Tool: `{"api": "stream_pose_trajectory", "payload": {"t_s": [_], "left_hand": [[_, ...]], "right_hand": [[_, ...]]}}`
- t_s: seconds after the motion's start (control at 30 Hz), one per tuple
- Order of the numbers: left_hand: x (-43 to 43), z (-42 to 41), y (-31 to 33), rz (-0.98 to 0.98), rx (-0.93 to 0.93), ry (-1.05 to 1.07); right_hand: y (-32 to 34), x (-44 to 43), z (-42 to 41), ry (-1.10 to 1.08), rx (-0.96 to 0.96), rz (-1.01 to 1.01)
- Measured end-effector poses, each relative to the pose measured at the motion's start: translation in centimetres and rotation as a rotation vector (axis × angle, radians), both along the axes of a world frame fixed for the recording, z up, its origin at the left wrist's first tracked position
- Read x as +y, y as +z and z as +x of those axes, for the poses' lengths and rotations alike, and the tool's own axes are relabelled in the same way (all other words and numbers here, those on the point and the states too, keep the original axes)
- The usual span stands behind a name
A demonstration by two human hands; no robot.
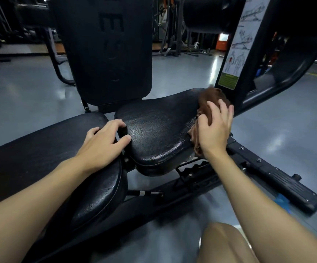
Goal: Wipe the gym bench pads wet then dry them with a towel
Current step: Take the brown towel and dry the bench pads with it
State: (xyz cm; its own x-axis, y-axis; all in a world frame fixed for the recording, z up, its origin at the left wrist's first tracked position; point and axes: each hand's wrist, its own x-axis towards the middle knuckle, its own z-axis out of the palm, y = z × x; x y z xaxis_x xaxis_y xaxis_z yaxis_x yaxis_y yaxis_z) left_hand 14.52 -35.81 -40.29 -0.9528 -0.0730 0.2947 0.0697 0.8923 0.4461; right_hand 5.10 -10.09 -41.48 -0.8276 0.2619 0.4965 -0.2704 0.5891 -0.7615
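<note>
A black seat pad sits in the middle of the view, its surface glistening. My right hand presses a brown cloth against the pad's right edge, fingers spread over it; part of the cloth hangs below the pad. My left hand rests on the end of the long black bench pad, its fingers reaching into the gap between the two pads and its thumb touching the seat pad. An upright black back pad stands behind.
The bench's black steel frame runs out to the right over a grey floor. An upright post with an instruction sticker stands close behind the cloth. My knee is at the bottom. More gym machines fill the dark background.
</note>
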Motion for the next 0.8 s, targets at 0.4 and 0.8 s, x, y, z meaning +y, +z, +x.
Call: {"api": "stream_pose_trajectory", "payload": {"t_s": [0.4,0.8], "left_hand": [[-1.1,-1.7,0.4,-0.089,-0.055,-0.038],[-2.6,-8.6,6.4,-0.12,-0.732,-0.027]], "right_hand": [[-1.0,-1.1,2.2,0.083,-0.033,0.176],[3.5,-1.1,-1.2,-0.19,-0.41,0.241]]}}
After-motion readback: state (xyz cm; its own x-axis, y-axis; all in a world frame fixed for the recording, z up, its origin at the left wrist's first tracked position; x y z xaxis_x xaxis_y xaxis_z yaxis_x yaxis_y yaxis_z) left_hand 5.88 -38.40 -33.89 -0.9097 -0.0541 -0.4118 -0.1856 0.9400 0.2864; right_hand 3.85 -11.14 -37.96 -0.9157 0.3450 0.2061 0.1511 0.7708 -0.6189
